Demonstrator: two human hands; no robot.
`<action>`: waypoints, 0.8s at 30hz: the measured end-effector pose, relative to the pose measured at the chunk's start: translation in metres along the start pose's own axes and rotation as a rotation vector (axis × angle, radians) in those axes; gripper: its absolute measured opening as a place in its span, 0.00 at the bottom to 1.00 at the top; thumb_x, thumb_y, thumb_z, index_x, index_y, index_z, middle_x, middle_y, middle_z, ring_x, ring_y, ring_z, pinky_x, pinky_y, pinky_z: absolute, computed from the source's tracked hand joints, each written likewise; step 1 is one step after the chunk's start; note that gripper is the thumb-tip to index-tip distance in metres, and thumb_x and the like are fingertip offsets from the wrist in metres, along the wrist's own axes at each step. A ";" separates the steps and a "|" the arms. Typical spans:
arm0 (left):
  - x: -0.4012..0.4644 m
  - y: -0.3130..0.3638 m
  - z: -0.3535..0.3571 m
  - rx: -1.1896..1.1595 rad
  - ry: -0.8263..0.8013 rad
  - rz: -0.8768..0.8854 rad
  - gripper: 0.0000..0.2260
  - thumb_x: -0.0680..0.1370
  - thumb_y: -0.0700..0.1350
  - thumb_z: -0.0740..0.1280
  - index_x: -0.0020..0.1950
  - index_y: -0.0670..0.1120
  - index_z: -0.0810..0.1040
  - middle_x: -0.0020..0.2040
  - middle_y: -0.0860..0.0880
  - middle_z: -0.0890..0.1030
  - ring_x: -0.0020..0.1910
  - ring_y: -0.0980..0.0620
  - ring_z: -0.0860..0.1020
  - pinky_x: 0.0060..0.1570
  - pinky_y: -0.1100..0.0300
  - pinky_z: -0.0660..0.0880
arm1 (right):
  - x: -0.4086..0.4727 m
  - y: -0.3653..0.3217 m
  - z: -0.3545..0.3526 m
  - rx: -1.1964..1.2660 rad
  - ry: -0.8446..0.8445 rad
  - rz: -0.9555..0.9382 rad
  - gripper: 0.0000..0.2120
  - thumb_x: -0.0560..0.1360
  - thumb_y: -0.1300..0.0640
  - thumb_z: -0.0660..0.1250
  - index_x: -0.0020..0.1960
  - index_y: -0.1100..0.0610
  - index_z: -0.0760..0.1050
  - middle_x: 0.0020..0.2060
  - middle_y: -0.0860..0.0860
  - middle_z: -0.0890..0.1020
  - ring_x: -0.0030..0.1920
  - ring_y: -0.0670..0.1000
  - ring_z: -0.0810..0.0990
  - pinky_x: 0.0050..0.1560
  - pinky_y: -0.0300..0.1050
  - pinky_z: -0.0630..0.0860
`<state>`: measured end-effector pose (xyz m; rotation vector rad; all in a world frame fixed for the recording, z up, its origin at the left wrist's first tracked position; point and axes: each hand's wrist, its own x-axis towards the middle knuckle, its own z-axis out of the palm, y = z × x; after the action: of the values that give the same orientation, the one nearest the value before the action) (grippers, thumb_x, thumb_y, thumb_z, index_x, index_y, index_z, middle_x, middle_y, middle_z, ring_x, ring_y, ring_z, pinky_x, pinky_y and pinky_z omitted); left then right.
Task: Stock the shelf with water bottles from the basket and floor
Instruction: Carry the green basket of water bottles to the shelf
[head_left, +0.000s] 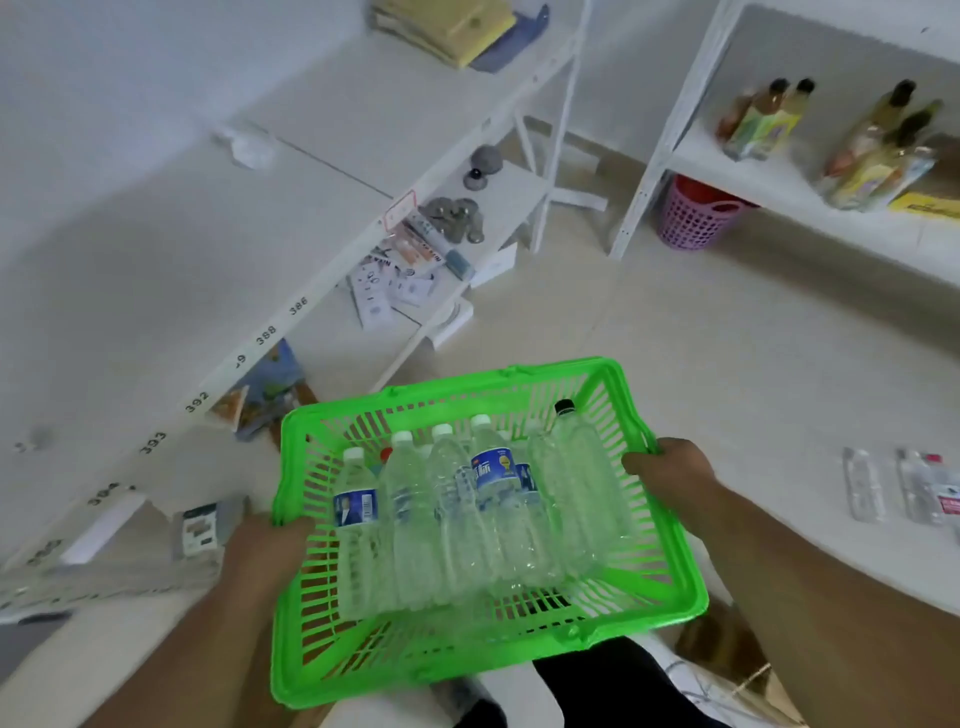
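The person's left hand is gripping the left rim of the green basket, fingers curling over its edge; the right hand is clamping the opposite rim in the same way, so the basket is hanging between the two, clear of the floor and tilting a little toward the shelf. Inside it, the water bottles are lying side by side, caps pointing away, one with a black cap at the right; it is looking full, so I am judging that nothing has been unloaded from it. Off to the right, more bottles are lying on the floor, waiting their turn. To the left, the white shelf with numbered tags along its edge is showing broad bare stretches and no water bottles that I can make out; the stocking is looking barely begun, with both the basket load and the floor lot left to place.
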<state>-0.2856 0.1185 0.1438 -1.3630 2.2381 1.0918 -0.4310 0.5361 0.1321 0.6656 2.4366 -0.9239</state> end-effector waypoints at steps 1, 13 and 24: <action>0.001 0.022 0.011 0.038 -0.013 0.032 0.24 0.61 0.55 0.65 0.48 0.39 0.82 0.44 0.37 0.83 0.44 0.39 0.81 0.46 0.48 0.79 | 0.007 0.011 -0.015 0.027 0.019 0.022 0.10 0.66 0.53 0.74 0.36 0.60 0.78 0.28 0.55 0.79 0.31 0.56 0.80 0.32 0.43 0.73; -0.002 0.269 0.192 0.339 -0.114 0.262 0.13 0.69 0.51 0.73 0.46 0.43 0.84 0.37 0.43 0.83 0.36 0.44 0.81 0.37 0.54 0.75 | 0.135 0.113 -0.185 0.255 0.133 0.258 0.12 0.70 0.52 0.73 0.36 0.60 0.76 0.26 0.54 0.75 0.29 0.55 0.75 0.30 0.43 0.67; 0.022 0.463 0.315 0.462 -0.150 0.429 0.34 0.82 0.62 0.49 0.57 0.33 0.79 0.59 0.29 0.78 0.58 0.35 0.77 0.53 0.50 0.70 | 0.239 0.132 -0.289 0.371 0.342 0.337 0.30 0.77 0.34 0.60 0.41 0.61 0.79 0.40 0.60 0.81 0.43 0.60 0.80 0.48 0.51 0.77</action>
<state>-0.7321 0.4575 0.1289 -0.6156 2.5170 0.6899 -0.6102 0.8914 0.1306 1.4202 2.3346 -1.2078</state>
